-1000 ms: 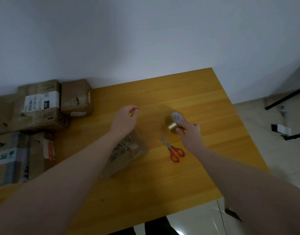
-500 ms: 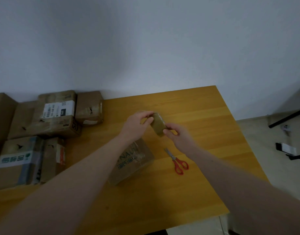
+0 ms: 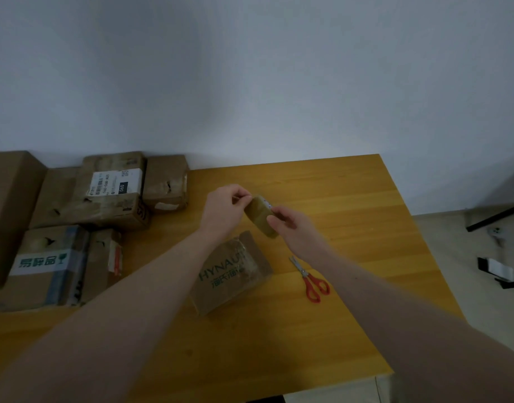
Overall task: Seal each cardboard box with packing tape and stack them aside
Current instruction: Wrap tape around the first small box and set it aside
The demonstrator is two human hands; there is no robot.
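Observation:
A roll of brownish packing tape (image 3: 260, 215) is held up above the wooden table (image 3: 351, 199). My right hand (image 3: 290, 228) grips the roll from the right side. My left hand (image 3: 225, 209) pinches at the roll's upper left edge with thumb and fingertips. Below the hands a small cardboard box (image 3: 231, 271) printed with green letters lies on the table, partly hidden by my left forearm. Several taped cardboard boxes (image 3: 104, 193) are stacked at the table's left end.
Red-handled scissors (image 3: 311, 279) lie on the table just right of the small box. The table's right edge drops to a pale floor with a black stand (image 3: 495, 219) and a dark object (image 3: 497, 270). A white wall runs behind.
My right hand lifted the tape roll off the table and brought it toward my left hand, which now pinches its edge. The view tilted up and shifted, showing more boxes at left.

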